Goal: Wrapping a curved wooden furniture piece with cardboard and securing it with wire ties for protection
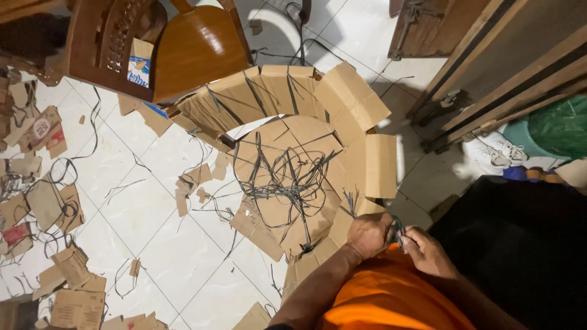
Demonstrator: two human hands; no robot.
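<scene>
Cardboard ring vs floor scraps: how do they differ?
The cardboard ring is built up from large panels standing in a curve; the floor scraps are small pieces lying flat and scattered. Dark strips tie the ring's panels and tangle across its base; the scraps lie loose. Both hands, left hand and right hand, work at the ring; none touches the scraps. Both are brown cardboard.

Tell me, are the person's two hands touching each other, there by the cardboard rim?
Touching. The head view shows the left hand and right hand meeting fingertip to fingertip around a thin dark strip, with no gap visible.

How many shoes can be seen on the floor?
1: a white sneaker lies at the right, beside the wooden frame and a green bag. A second may be hidden.
</scene>
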